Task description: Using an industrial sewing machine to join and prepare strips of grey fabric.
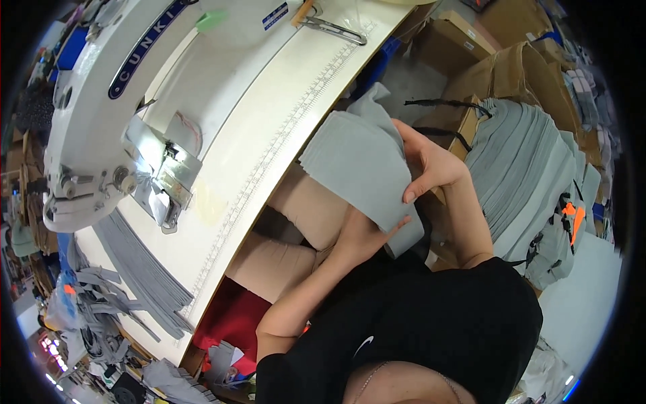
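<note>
Premises are a sewing workshop: a sewing machine (94,101) stands left of the fingers (418,187), bundled grey cloth (518,168) and cardboard boxes (528,71) to their right.

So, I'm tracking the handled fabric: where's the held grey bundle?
In the head view, the grey bundle is slightly right of centre, in the left hand and right hand, between the white table's ruled edge and the larger grey stack.

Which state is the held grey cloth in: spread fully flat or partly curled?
Partly curled: the grey cloth has a broad flat face, but its far end curls near the right hand. How many layers: cannot tell.
</note>
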Available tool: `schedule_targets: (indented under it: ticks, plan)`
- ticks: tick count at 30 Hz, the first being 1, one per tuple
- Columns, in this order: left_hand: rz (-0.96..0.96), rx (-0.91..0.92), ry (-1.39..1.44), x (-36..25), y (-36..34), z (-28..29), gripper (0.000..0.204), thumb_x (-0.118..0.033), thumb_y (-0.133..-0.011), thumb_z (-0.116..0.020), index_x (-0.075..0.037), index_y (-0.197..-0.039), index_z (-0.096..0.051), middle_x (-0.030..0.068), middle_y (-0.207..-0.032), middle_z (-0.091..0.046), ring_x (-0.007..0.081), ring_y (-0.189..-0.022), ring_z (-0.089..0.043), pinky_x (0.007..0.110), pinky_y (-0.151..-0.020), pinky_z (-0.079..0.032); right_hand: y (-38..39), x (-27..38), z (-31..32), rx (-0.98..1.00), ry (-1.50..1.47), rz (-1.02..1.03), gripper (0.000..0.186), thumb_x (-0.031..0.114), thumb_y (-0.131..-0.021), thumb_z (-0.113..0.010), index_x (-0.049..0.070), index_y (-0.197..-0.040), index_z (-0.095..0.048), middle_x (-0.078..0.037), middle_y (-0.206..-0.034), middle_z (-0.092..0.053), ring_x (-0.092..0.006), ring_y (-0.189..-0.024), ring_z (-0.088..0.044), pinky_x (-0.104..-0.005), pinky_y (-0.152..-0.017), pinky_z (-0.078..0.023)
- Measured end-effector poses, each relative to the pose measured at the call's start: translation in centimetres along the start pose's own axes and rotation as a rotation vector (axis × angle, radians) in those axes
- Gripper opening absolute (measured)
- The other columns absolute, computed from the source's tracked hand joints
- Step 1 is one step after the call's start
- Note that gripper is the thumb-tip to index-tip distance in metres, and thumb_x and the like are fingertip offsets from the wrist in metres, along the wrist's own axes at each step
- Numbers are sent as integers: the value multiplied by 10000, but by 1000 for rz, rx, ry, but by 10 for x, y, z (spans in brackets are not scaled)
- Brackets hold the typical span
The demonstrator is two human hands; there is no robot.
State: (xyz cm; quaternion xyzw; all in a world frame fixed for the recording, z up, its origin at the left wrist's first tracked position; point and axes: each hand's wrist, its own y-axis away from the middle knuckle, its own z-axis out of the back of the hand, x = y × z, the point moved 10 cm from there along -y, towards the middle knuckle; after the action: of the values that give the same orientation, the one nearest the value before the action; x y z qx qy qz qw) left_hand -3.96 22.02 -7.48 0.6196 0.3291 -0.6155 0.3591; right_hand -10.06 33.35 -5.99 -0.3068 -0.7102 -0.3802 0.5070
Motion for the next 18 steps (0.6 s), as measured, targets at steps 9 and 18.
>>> schedule_targets:
  ticks: [9,18]
  plan:
    - [7,-235,196,-35,-1,42,451,-144,-870,-847,8,-1222,-610,107,-1155,-682,203,-1035,-674,353,-874,-545,1,17,-2,-69,178,64,1349,109,-570,-1003,52,-1639,-183,-69,-1609,-363,-200,-1479,-336,-389,-1225,-241]
    - [-38,-340,428,-39,6,62,355,-104,-913,-802,25,-1202,-641,81,-1143,-695,159,-1040,-670,311,-873,-547,1,32,-23,-80,235,108,1342,120,-578,-999,53,-1641,-183,-79,-1624,-347,-220,-1501,-309,-395,-1233,-221]
